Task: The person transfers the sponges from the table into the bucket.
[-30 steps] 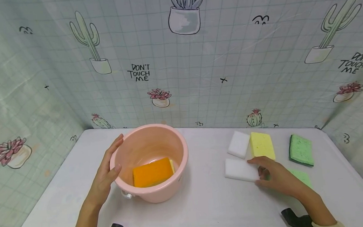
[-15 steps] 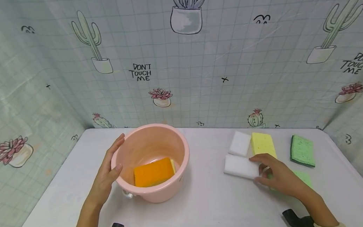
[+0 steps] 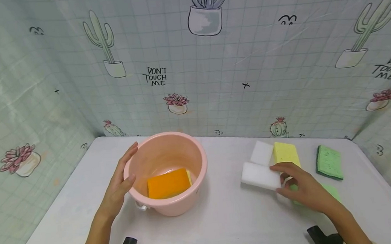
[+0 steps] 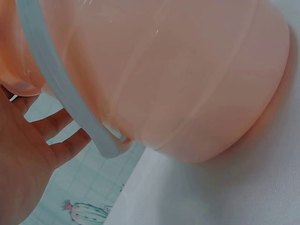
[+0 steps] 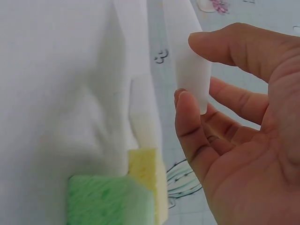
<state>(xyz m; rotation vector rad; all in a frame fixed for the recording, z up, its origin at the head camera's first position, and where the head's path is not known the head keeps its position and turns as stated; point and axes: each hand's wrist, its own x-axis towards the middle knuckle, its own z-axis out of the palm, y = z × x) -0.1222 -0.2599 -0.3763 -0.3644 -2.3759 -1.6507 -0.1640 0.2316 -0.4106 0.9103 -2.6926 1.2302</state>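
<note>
My left hand (image 3: 116, 188) lies against the left side of a pink bucket (image 3: 184, 206), fingers fairly straight along the outside and thumb at the rim. Its white handle (image 4: 70, 93) hangs beside the fingers in the left wrist view. Inside the bucket lies an orange sponge (image 3: 168, 184) with a bit of yellow behind it. My right hand (image 3: 303, 186) pinches the end of a white sponge (image 3: 260, 176) between thumb and fingers. That sponge is tilted, with a shadow under it, just above the table. A light green sponge (image 3: 331, 191) is partly hidden by the hand.
Behind the held sponge lie a second white sponge (image 3: 262, 152) and a yellow sponge (image 3: 286, 153). Farther right is a green sponge (image 3: 329, 161) with a dark underside. All rest on a white table (image 3: 230, 225), with a cactus-print curtain (image 3: 198, 69) behind it.
The white sponge in my right hand has come up off the table, its left end overlapping the sponge behind it. My left hand stays on the bucket. The view has shifted slightly.
</note>
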